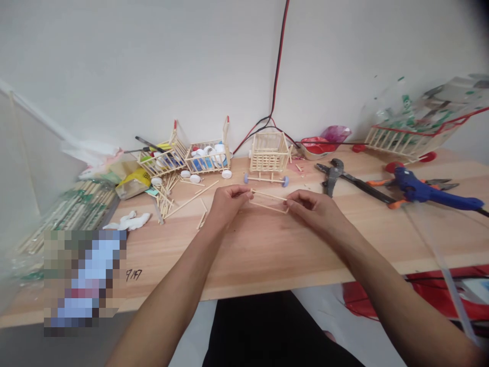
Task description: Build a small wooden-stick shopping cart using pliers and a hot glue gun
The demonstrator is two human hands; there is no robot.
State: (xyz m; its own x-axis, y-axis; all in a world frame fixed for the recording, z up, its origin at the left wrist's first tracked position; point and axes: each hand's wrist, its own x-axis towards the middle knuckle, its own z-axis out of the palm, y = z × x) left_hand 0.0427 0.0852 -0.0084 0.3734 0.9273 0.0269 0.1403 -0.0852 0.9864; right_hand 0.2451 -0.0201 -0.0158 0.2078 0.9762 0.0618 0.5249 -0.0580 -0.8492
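Note:
Between my two hands is a small rectangular frame of thin wooden sticks (269, 208), raised a little above the wooden table. My left hand (233, 199) pinches its left end with thumb and fingertips. At the opposite end, my right hand (309, 204) grips the short side the same way. Just beyond stands a little stick-built cart (269, 153) with purple-blue wheels at its front. To the left of my left hand lie loose cut sticks (166, 199), some scattered singly.
Two stick carts, one holding bottle caps (208, 157), stand back left near packaged chopsticks (72, 209). On the right lie pliers (336, 173), a blue glue gun (431, 191) and a larger red-trimmed cart (405, 140) with bottles. A red bowl (317, 145) sits by the wall.

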